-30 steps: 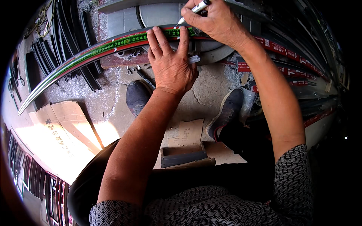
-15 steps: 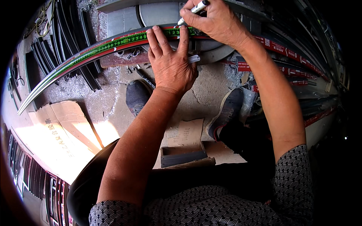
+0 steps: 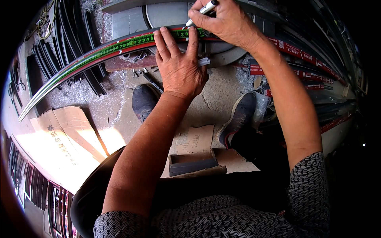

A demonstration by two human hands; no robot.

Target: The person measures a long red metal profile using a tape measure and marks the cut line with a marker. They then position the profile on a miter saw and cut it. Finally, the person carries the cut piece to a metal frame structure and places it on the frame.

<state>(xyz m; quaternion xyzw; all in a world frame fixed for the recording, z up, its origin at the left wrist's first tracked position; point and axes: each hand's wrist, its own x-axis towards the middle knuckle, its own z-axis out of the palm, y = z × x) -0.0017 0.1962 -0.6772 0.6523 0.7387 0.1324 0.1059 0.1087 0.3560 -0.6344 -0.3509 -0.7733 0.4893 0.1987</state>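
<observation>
A green tape measure blade (image 3: 111,49) lies along a long profile strip (image 3: 135,48) with red film on it, which curves away to the left. My left hand (image 3: 180,71) is spread over the blade, its stretched fingertips pressing blade and strip. Its thumb is mostly hidden, and a small pale, translucent piece (image 3: 204,62) sticks out beside it. My right hand (image 3: 228,23) grips a white marker (image 3: 202,14) with a black end. The marker's tip is at the strip's far edge, just beyond my left index finger; whether it touches is too small to tell.
Beneath the strip is a grey metal machine bed (image 3: 166,16) with a round plate. Dark profiles (image 3: 77,43) lie at the left; red-labelled strips (image 3: 305,55) fan out at the right. Cardboard (image 3: 67,139) and a small open box (image 3: 193,162) lie near my shoes (image 3: 242,113).
The marker and my right hand have shifted very slightly left along the strip's far edge. My left hand, the blade and the strip stay in place.
</observation>
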